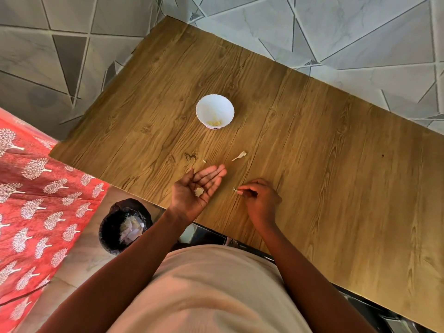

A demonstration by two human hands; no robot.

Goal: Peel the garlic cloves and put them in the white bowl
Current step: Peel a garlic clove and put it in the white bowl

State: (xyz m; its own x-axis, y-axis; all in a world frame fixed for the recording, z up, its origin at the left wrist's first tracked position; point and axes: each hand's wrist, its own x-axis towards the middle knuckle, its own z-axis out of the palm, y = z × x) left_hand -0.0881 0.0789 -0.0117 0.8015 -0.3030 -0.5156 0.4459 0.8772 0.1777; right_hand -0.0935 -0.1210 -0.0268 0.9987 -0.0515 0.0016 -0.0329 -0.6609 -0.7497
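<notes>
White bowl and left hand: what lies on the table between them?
In the head view, only a tiny peel scrap lies on the wooden table between the white bowl and the left hand; otherwise bare.

- The wood-grain brown worktop (312, 152) carries a small white scalloped bowl (206, 105) with pale peeled garlic cloves (214, 122) lying at its bottom.
- The left hand (195, 188) lies palm up over the worktop, fingers straight, with a clump of pale garlic skin (199, 191) resting on the palm.
- The right hand (260, 197) is just beside it, fingers curled, pinching a tiny bit of pale peel (234, 189) at the fingertips.
- A dry garlic stem piece (239, 155) and a tiny pale scrap (204, 161) lie on the worktop between the hands and the bowl.
- A black-lined bin (125, 224) holding pale scraps stands on the floor beside a red tree-print cloth (36, 188).
</notes>
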